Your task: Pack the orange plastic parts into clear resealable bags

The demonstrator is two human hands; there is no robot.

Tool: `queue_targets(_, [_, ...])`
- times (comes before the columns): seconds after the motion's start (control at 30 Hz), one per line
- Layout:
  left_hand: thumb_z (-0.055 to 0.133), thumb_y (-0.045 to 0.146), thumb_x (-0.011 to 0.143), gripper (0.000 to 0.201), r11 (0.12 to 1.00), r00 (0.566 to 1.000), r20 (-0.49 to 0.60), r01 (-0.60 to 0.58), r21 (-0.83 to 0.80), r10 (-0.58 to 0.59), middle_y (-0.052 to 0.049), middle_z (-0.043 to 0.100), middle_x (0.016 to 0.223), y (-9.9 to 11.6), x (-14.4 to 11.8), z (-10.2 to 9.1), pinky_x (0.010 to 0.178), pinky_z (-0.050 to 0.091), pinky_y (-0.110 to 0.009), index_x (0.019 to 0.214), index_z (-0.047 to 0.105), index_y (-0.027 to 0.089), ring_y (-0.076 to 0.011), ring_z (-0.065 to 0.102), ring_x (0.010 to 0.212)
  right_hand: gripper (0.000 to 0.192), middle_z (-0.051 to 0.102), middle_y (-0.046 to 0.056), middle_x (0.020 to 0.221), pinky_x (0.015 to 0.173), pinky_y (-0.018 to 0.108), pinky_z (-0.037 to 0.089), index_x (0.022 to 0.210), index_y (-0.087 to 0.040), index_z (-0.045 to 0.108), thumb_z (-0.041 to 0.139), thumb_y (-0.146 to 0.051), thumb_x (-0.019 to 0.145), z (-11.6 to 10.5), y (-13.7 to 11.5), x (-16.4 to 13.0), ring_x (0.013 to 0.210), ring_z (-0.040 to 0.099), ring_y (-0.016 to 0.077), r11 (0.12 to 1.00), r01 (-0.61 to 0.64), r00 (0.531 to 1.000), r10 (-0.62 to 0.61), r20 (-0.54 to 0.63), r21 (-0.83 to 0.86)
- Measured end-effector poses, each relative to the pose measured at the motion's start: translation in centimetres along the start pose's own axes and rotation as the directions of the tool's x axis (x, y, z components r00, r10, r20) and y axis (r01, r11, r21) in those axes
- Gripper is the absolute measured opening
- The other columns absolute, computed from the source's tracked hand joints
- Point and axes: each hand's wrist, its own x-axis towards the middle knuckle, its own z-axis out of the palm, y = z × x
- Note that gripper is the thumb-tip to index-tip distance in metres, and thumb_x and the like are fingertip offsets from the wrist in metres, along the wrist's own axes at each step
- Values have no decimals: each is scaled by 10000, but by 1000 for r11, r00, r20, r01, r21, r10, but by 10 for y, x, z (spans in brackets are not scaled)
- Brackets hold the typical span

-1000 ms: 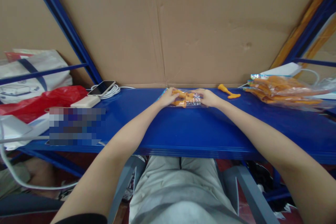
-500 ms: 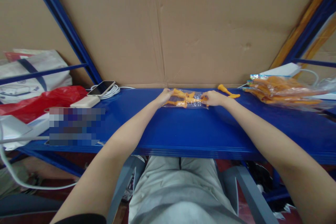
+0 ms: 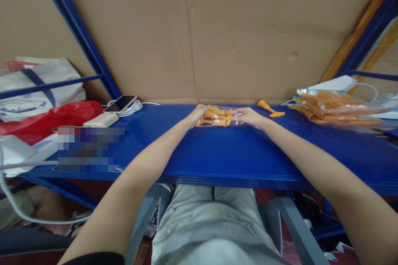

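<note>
A clear plastic bag (image 3: 222, 123) lies on the blue table near its back edge. Inside it are several orange plastic pieces (image 3: 217, 116) with ridged shafts, packed side by side; their exact kind I cannot make out. My left hand (image 3: 197, 115) is closed on the bag's left end, close against the pieces. At the other end my right hand (image 3: 247, 116) pinches the loose, crumpled plastic. Just beyond the right hand, two loose orange pieces (image 3: 270, 109) rest on the table.
Filled bags of orange items (image 3: 336, 107) are piled at the right. On the left sit a phone (image 3: 122, 103), a coiled white cable (image 3: 132, 109), a white power bank-like block (image 3: 101, 121) and a red plastic bag (image 3: 71, 114). A cardboard wall (image 3: 192, 41) stands behind the blue table (image 3: 217, 153).
The orange pieces in the bag now lie closer together toward the left. My right hand has shifted slightly and holds gathered plastic rather than covering a piece.
</note>
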Motion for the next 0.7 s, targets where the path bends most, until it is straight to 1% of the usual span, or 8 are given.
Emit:
queue_targets(0.1, [445,264,936,193,998,998,-33,57,-26,-58,-135,727,1020,8,-5,2,921,534,-418,966,597,149,-250,682,992,371,750,84,1118,831,305,583,1073,-175,752,668,-82,724,-1,3,1,878,709,174,996,25,999,-27,23,84])
queue_targets(0.2, [445,230,932,192,984,978,-210,53,172,-16,-145,692,1149,12,-9,3,999,482,-431,1070,558,159,-261,630,1128,346,754,93,1099,806,304,586,1056,-172,753,639,-70,745,-2,3,2,850,708,170,996,21,999,-23,25,85])
queue_targets(0.23, [443,234,935,204,965,973,-228,36,261,26,-149,676,1189,13,-11,3,1031,455,-441,1097,543,161,-262,607,1168,319,763,88,1049,787,298,585,1022,-168,758,627,-64,750,-2,2,1,825,706,167,998,11,1000,-12,22,68])
queue_targets(0.33, [461,241,927,208,838,975,-116,-99,536,189,-146,638,1274,17,-18,2,1136,326,-513,1105,540,168,-283,538,1271,228,770,67,902,761,283,574,877,-156,766,600,-57,757,-2,0,-1,768,693,161,1000,-19,999,19,29,-3])
queue_targets(0.43, [483,206,898,174,687,956,49,-243,685,290,-146,577,1378,20,-24,2,1180,214,-560,1048,565,170,-311,416,1394,187,765,49,851,760,272,561,802,-152,765,597,-81,767,-2,-2,-3,754,684,156,998,-8,997,12,72,-59])
queue_targets(0.53, [463,211,909,125,653,947,142,-304,694,290,-152,612,1296,18,-24,2,1136,299,-524,950,577,180,-316,465,1342,183,761,37,829,760,273,555,815,-153,774,603,-105,769,-7,-3,0,749,685,164,988,18,995,-3,99,-156])
queue_targets(0.63, [465,249,920,106,682,946,184,-321,657,268,-109,651,1063,12,-20,0,1021,418,-455,863,542,203,-274,595,1096,229,764,74,899,786,300,559,887,-137,774,557,-130,815,-19,-1,7,778,701,193,945,-29,996,-1,-89,-324])
queue_targets(0.7, [478,274,915,106,705,946,193,-323,632,261,-79,633,972,8,-17,-3,962,448,-422,837,518,214,-250,603,992,273,754,115,1018,873,330,546,969,-128,766,519,-152,855,-32,3,9,907,709,230,892,-95,960,-35,-276,-442])
